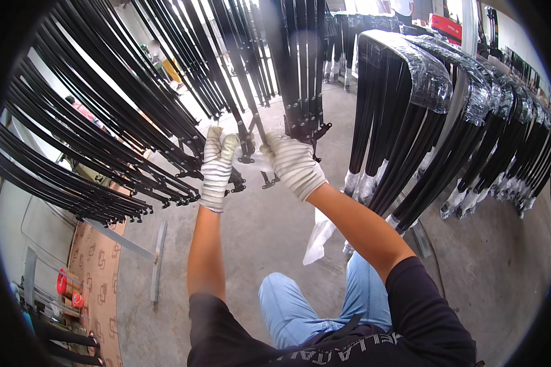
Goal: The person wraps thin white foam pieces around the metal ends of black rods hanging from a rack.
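Observation:
Both my hands wear off-white striped gloves and are raised among hanging black metal frames. My left hand is upright beside the lower tube ends, its thumb apart from its fingers, and it appears to grip nothing. My right hand has its fingers curled by the lower end of a slim tube. Pale translucent plastic film shows between my hands and meets my right fingers, which seem closed on it. Under my right forearm hangs a white plastic piece; whether it joins that film is hidden.
Black frames with plastic-wrapped tops and ends stand in a row at right. Curved black tubes hang at left. A metal bar lies on the concrete floor. People are in the background.

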Motion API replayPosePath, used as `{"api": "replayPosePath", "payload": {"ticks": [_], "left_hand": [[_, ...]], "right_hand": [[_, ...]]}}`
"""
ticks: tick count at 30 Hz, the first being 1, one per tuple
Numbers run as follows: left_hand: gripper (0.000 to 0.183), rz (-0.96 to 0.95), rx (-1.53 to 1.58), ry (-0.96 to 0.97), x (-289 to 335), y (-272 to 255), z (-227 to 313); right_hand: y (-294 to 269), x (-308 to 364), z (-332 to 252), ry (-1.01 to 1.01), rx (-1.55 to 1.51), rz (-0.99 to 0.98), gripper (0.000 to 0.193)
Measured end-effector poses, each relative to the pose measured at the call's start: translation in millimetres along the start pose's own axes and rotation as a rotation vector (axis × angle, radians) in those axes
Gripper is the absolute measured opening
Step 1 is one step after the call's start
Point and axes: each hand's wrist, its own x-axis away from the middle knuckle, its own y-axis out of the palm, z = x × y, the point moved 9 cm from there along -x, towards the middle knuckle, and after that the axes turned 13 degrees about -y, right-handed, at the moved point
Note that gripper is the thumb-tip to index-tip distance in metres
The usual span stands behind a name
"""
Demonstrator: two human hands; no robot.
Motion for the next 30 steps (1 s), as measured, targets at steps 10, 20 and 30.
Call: {"api": "replayPosePath", "payload": {"ticks": [10, 20, 30], "left_hand": [[0.056, 0.156, -0.038, 0.066, -3, 11, 11], [0.017, 0.057, 0.222, 0.165, -13, 42, 61], [0.029, -0.117, 0.511, -0.081, -26, 66, 45]], "right_hand": [[-19, -7, 7, 0.063, -0.042, 0.108, 0.026], [-64, -15, 6, -0.004, 0.022, 0.234, 0.009], [-96, -20, -15, -0.084, 0.035, 0.196, 0.017]]}}
